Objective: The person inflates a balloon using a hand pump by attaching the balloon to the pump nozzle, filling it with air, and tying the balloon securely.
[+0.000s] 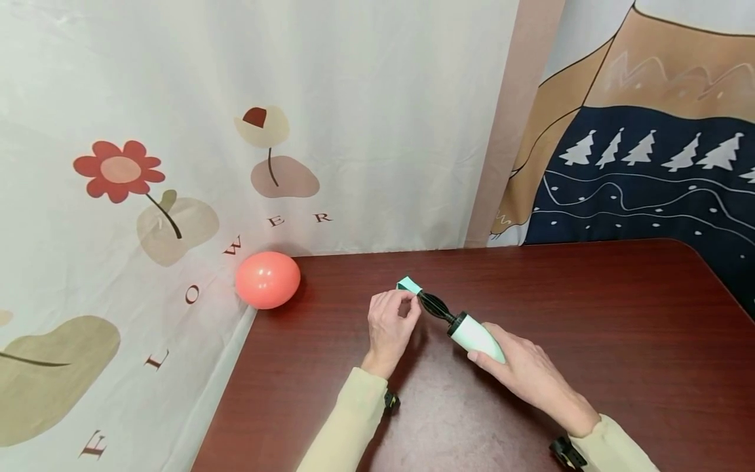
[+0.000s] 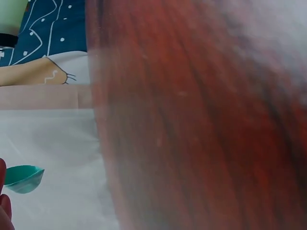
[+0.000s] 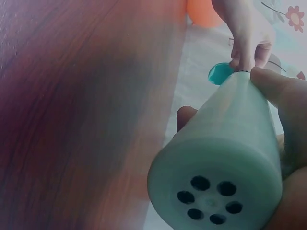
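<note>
My right hand (image 1: 533, 373) grips the pale green cylindrical handle of a tool (image 1: 476, 337), which tilts up and to the left above the table. Its handle end, with several round holes, faces the right wrist view. From the handle's black collar runs a slender bundle of black strands (image 1: 435, 305), with a teal looped tip (image 1: 409, 284) at the far end. My left hand (image 1: 390, 324) pinches the tool where the black strands meet that tip. The teal tip (image 2: 25, 179) appears hollow and cup-like in the left wrist view. I cannot tell the tool's exact kind.
A red balloon (image 1: 268, 280) rests at the table's back left corner, against a white curtain (image 1: 377, 131) printed with flowers. A dark blue cloth with white trees (image 1: 649, 177) hangs behind the right side. The dark wooden table (image 1: 619, 295) lies beneath both hands.
</note>
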Demonstrator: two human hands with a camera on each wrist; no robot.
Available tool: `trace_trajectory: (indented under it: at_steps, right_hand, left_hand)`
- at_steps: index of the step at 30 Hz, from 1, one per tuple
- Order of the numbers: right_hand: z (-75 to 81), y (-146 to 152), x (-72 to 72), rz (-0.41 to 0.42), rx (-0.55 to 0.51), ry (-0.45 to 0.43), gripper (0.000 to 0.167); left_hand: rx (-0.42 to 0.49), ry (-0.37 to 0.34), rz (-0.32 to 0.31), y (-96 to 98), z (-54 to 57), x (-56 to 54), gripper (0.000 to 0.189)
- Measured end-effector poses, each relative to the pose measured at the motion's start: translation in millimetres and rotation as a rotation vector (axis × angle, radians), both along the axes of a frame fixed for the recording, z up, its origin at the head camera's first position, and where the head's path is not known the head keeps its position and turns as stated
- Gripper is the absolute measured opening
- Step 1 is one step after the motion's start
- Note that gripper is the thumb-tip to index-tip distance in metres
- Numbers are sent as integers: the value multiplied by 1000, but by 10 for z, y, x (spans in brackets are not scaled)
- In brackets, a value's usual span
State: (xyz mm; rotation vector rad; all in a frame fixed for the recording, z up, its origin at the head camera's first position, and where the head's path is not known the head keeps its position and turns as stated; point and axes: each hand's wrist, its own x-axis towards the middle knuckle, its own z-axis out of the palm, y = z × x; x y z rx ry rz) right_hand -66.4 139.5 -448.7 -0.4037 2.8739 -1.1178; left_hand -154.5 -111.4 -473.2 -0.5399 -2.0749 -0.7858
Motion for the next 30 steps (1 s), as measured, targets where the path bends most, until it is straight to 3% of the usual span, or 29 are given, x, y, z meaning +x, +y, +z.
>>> trace_trajectory:
  at_steps: [8,11,13,16,19,21,23,25,30]
  right_hand:
    - [-13,-32,8,-41,-17,32,54]
    - [-11,-45,-2,-50,-24,60,53]
    - [-3,-47,-8,-49,-23,67,54]
    - [6,-42,-1,-50,-23,63,54]
    - [4,-39,3,-50,-30,54,54]
    - [3,-48,5,-41,-39,46,53]
    - [-1,-62,5,-28,-44,40,53]
    - [3,-77,6,-16,-51,40,52]
    - [11,-110,10,-6,-69,49,49]
  left_hand:
    - [-9,32,-79,35,23,26,12]
    - [40,-1,-99,87,-2,59,13]
    - [152,-115,-96,126,-14,95,11]
    - [433,-401,-142,171,8,144,2]
    - [819,-698,-362,203,71,148,24]
    - [1060,-829,-530,218,117,130,39]
    - [1233,-902,-666,236,157,109,44]
    - [1301,-918,-737,258,179,98,39]
    - [1316,-877,-784,350,182,123,23]
